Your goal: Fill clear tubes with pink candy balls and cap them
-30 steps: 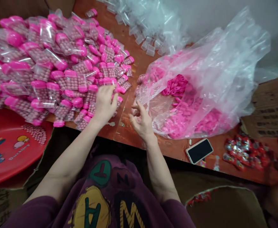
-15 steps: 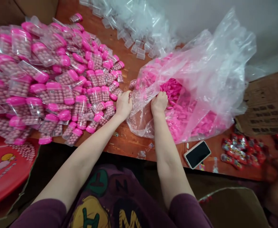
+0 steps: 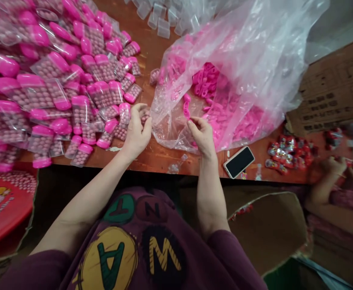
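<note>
My left hand (image 3: 137,135) is curled around a small clear container of pinkish beads (image 3: 145,117), partly hidden by the fingers. To its right, my right hand (image 3: 203,135) pinches the lower end of a bright pink plastic cap piece (image 3: 186,107), which stands up from the fingertips. That hand is at the mouth of a clear plastic bag (image 3: 172,131), where many loose pink cap pieces (image 3: 205,80) show. Left of my left hand is a large heap of bead-filled containers with pink caps (image 3: 102,94).
Empty clear containers (image 3: 163,28) lie at the back. A phone (image 3: 239,162) rests near the front edge, with red wrapped items (image 3: 291,151) farther right. Another person's hands (image 3: 339,167) work at the right. A red basin (image 3: 7,217) stands lower left, beside a cardboard box (image 3: 269,217) at lower right.
My right hand has drawn back from the bag's opening with a pink cap piece. My left hand has let go of the bag's edge and moved left, and the view has shifted.
</note>
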A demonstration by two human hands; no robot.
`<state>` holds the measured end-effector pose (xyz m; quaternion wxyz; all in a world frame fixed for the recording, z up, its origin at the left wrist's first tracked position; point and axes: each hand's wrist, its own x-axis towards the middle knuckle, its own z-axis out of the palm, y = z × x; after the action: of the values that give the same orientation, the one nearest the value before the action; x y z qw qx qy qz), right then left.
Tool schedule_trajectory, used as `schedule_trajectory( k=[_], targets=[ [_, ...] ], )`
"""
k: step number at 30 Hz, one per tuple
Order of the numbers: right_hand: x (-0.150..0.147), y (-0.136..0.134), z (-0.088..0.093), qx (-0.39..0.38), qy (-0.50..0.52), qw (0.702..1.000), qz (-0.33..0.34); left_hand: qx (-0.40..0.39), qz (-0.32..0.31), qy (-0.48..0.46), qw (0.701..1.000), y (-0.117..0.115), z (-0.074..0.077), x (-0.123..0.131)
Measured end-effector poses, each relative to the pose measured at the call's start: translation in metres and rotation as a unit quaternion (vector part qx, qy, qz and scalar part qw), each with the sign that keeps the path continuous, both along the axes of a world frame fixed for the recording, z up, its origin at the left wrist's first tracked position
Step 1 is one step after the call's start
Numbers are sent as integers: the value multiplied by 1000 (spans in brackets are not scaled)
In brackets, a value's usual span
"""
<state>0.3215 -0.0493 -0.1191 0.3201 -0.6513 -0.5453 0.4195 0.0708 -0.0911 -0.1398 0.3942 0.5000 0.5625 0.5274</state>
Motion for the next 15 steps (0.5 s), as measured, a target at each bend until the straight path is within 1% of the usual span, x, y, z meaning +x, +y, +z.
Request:
schedule_trajectory(
  k=[3,5,6,8,10,12,15],
  targets=[
    [-15,-26,18,-47,143,988,-10,-31,-31,-64,997,-21,7,9],
    [-28,-40,23,-76,226,971,-4,-67,-63,-110,990,-33,13,16],
    [-34,-45,23,-83,252,964,-3,-88,-77,-132,984,-38,16,19],
    [-45,-55,21,-70,256,964,-6,-133,-100,-176,970,-47,23,22],
    [-53,-63,17,-32,216,976,-4,-168,-112,-214,956,-54,31,20],
    [-60,-69,14,-6,190,982,12,-188,-113,-239,946,-60,37,16],
    [-68,-77,14,-5,202,979,26,-201,-117,-264,936,-64,41,10]
  ],
)
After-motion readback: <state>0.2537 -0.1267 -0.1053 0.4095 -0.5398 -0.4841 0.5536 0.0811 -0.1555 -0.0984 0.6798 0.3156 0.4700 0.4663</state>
